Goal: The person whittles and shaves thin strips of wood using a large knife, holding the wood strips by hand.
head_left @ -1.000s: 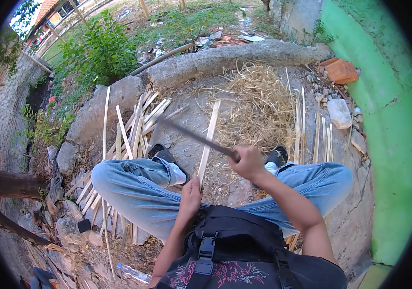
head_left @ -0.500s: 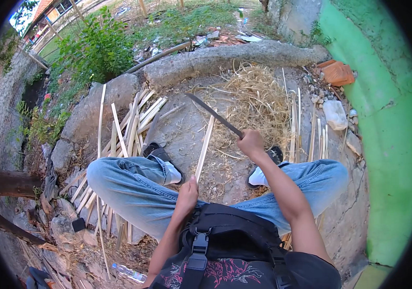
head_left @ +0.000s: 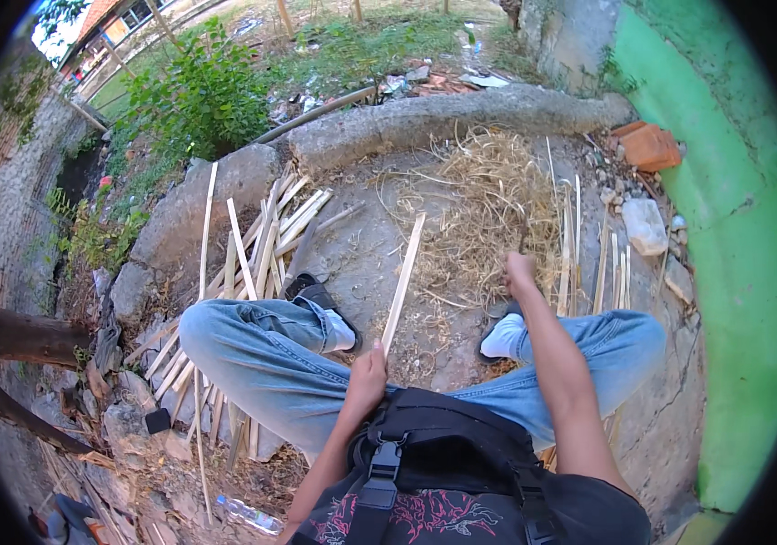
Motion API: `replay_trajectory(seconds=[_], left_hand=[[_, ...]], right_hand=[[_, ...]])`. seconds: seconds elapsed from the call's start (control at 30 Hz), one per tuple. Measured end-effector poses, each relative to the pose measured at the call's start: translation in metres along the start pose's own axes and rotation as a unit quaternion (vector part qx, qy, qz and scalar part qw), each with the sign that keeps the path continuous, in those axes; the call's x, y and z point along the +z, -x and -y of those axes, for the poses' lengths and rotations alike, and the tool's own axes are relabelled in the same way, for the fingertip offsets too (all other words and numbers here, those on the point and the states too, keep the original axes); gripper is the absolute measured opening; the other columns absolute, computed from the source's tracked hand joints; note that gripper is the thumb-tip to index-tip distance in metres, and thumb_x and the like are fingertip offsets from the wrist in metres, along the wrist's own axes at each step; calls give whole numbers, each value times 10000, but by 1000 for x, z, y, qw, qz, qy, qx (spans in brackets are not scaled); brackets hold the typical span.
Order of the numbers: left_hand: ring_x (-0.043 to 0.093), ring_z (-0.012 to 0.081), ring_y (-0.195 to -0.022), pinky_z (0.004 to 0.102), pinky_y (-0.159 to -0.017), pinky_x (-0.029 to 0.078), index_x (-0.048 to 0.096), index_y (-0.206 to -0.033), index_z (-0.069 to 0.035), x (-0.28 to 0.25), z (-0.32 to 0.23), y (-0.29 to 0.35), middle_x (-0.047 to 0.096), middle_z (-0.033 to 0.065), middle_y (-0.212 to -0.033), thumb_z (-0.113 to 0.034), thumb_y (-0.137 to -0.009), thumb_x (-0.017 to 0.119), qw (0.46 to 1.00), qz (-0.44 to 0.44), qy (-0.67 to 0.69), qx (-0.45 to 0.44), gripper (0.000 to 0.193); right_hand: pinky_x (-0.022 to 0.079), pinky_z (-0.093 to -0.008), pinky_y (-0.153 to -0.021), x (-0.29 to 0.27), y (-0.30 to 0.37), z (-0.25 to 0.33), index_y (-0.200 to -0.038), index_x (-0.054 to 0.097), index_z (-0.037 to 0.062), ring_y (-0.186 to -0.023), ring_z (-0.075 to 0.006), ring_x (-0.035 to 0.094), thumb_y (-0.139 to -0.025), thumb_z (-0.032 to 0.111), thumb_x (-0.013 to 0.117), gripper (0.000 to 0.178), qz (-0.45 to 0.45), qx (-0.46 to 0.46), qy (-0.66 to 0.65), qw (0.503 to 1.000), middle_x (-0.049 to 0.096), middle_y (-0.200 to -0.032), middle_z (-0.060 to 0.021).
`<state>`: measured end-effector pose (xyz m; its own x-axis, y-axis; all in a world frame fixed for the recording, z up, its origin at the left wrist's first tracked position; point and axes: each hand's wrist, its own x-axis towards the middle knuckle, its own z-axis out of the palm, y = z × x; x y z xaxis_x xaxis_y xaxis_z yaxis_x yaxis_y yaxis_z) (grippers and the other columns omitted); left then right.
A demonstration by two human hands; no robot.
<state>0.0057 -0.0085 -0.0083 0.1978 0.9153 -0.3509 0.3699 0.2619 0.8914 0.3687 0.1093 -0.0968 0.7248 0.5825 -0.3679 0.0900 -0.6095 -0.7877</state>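
Note:
My left hand (head_left: 368,374) is closed round the near end of a pale split-wood strip (head_left: 404,283), probably bamboo. The strip slants up and away between my feet, its far end apart from everything. Out to the right, my right hand (head_left: 519,272) grips a long knife by its handle. The blade (head_left: 525,238) points away from me and barely stands out against a heap of thin curled shavings (head_left: 493,195). Knife and strip are apart.
Several cut strips (head_left: 266,241) lie piled by my left foot, with more strips (head_left: 602,263) at the right. A low concrete kerb (head_left: 443,109) curves across the far side. A green wall (head_left: 725,272), an orange brick (head_left: 650,147) and a white block (head_left: 645,227) stand right.
My right hand has swung the knife right, from across the strip's far end to over the shavings. My left hand still holds the strip. The whole view has shifted slightly.

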Motion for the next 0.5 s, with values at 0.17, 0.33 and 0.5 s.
replay_trajectory(seconds=[0.17, 0.33, 0.5], left_hand=[[389, 68, -464, 253, -436, 308, 480, -696, -63, -6, -17, 14, 436, -25, -556, -399, -1008, 422, 998, 10, 63, -3, 462], [431, 48, -450, 205, -427, 346, 508, -852, -42, -12, -44, 21, 487, -18, -582, -337, -995, 481, 994, 33, 81, -61, 329], [396, 47, -468, 207, -440, 338, 506, -925, -34, -14, -26, 15, 450, -31, -596, -273, -1004, 472, 987, 70, 138, -49, 254]], right_hand=[[346, -359, -388, -9, 64, 59, -632, 535, 22, -397, -167, 465, -769, 200, 625, 242, 123, -17, -115, 986, 478, -517, -14], [405, -383, -522, -16, 127, 93, -657, 608, 6, -482, -213, 527, -774, 272, 647, 293, 139, -253, 105, 952, 568, -538, -108], [464, -420, -574, -21, 176, 105, -678, 637, 29, -552, -328, 590, -790, 279, 644, 274, 154, -316, 205, 913, 601, -570, -137]])
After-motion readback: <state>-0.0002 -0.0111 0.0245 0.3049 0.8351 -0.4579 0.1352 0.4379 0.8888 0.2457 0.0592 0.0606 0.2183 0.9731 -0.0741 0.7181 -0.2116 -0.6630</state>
